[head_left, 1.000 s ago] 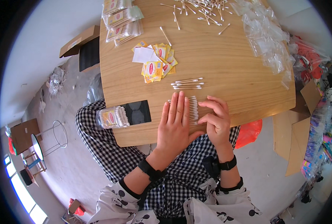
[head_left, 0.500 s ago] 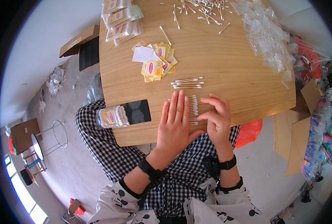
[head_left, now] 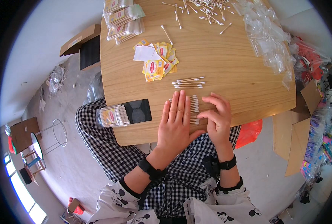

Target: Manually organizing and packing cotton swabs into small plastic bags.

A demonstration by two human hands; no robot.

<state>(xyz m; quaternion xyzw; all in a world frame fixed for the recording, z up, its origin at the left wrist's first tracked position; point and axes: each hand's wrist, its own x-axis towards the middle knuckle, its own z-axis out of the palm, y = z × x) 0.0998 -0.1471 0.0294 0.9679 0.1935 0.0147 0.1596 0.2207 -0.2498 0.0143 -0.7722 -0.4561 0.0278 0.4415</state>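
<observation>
A row of cotton swabs (head_left: 194,103) lies side by side near the table's front edge. My left hand (head_left: 176,119) rests flat across it, fingers stretched out, hiding much of the row. At the swabs' right ends is my right hand (head_left: 218,117), its fingers bent and apart with nothing visible between them. Just beyond my left fingertips lie several loose cotton swabs (head_left: 188,82). To the left, an open clear bag of cotton swabs (head_left: 114,116) with a yellow card inside lies beside a black rectangular pad (head_left: 139,111) at the table edge.
Yellow and white printed cards (head_left: 154,62) are heaped left of centre. Filled swab bags (head_left: 122,20) stack at the far left, and a loose swab pile (head_left: 212,8) lies at the far side. Clear empty bags (head_left: 265,35) cover the right edge. A cardboard box (head_left: 298,127) stands beyond it.
Both hands keep nearly the same place and pose. The whole view has shifted very slightly; no object on the table has visibly moved.
</observation>
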